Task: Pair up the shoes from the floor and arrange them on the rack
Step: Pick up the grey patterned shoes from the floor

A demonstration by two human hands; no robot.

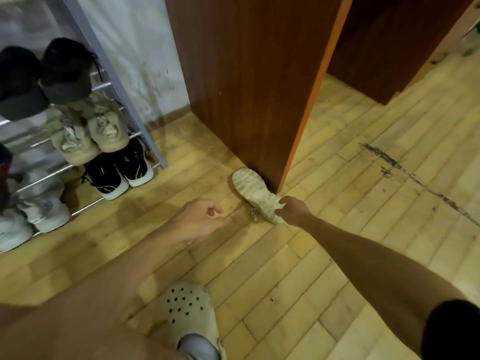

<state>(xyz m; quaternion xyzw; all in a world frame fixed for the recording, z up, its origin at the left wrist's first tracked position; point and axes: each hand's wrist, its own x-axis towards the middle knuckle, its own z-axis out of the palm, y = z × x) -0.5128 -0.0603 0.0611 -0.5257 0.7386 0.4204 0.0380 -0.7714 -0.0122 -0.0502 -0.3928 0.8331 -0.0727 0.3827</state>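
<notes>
**Right hand on the last loose sneaker**

The right hand (293,210) reaches out at full arm's length and grips the heel end of a pale sneaker (253,189), fingers curled round its edge. The shoe lies turned so its ridged sole faces up, on the wooden floor (337,229) right at the foot of a dark wooden panel (246,81), touching the panel's bottom corner. The left hand (200,219) hangs above the floor just left of the sneaker, fingers loosely curled, holding nothing.

Along the floor's left edge stands the grey shoe rack (124,100) – its shelves already carry pairs set side by side. A black pair (44,76) sits highest, a beige pair (88,133) below it, and black-and-white trainers (119,170) lowest at the rack's right end. A pale grey pair (41,206) sits further left on the lower shelf. Near the bottom edge of the view, the person's foot wears a beige clog (191,313) with holes.
</notes>
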